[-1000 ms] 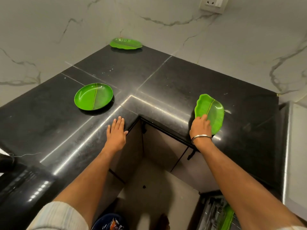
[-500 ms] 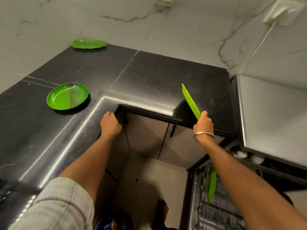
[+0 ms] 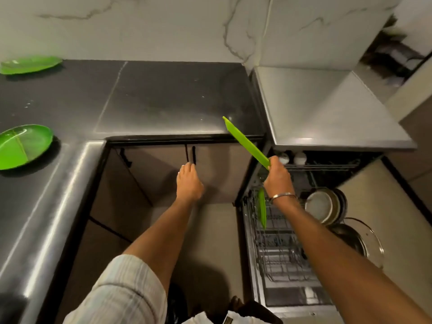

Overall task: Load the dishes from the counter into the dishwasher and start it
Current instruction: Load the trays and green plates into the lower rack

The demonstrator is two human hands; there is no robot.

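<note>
1. My right hand [image 3: 277,177] has its fingers clamped on the bottom edge of a green leaf plate [image 3: 245,142]. I see the plate edge-on, tilted up and to the left, in the air above the open dishwasher rack [image 3: 278,249].
2. The plate looks thin, so I think it is light. It stays straight while held by one edge, so I think it is stiff, maybe plastic. It looks smooth and could be slippery, so a firm pinch on the rim is best.
3. My left hand [image 3: 188,183] holds nothing. Its fingers are loosely together and hang in front of the cupboard doors [image 3: 210,169].
4. One green plate in the rack [image 3: 262,210] already stands on its edge. Pale bowls [image 3: 321,205] and a pan [image 3: 350,237] sit further right.
5. Two more green plates wait on the black bench [image 3: 163,97]: a round plate [image 3: 22,146] near the left edge and a far plate [image 3: 29,64] by the wall.
6. I think the next move is to lower the held plate, edge first, into a slot just beside the standing one. The wires look close together, so I must aim well.
</note>
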